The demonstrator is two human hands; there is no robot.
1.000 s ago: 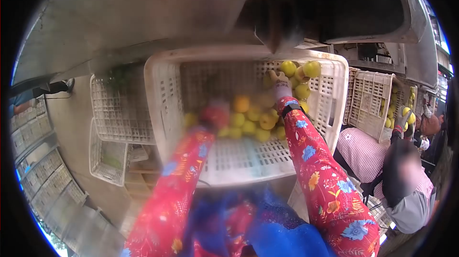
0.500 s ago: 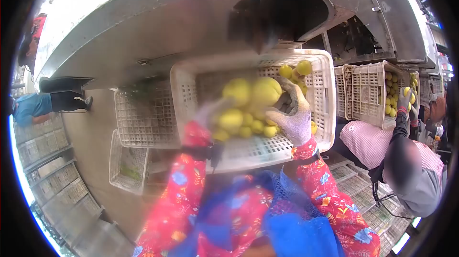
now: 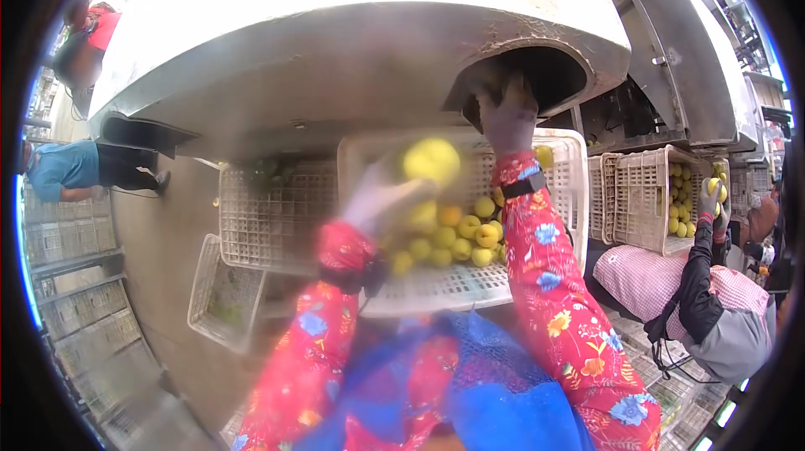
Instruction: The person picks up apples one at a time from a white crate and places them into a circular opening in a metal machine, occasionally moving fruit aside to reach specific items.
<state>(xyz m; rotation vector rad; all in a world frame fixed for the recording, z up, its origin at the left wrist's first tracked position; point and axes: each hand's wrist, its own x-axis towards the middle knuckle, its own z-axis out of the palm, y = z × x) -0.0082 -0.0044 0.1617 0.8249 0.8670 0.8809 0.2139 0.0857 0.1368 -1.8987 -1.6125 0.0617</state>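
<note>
Yellow-green fruits [image 3: 457, 243] lie in the white crate [image 3: 573, 191] in front of me. My left hand [image 3: 379, 198], gloved and blurred, is over the crate's left part, its fingers closed against a large yellow fruit [image 3: 432, 162]. My right hand [image 3: 508, 116], also gloved, reaches up to the dark round opening [image 3: 549, 74] in the metal machine [image 3: 335, 40]. Its fingers are apart and point into the opening; their tips are partly lost in shadow.
Empty-looking crates [image 3: 277, 216] stand at the left, one lower on the floor [image 3: 225, 292]. At the right a co-worker [image 3: 729, 317] handles fruit at another crate [image 3: 641, 195]. Two people [image 3: 63, 173] [image 3: 84, 44] stand at the far left.
My right hand has moved up from the fruits in the crate to the opening. My left hand remains over the crate with a fruit. The view has shifted slightly.
</note>
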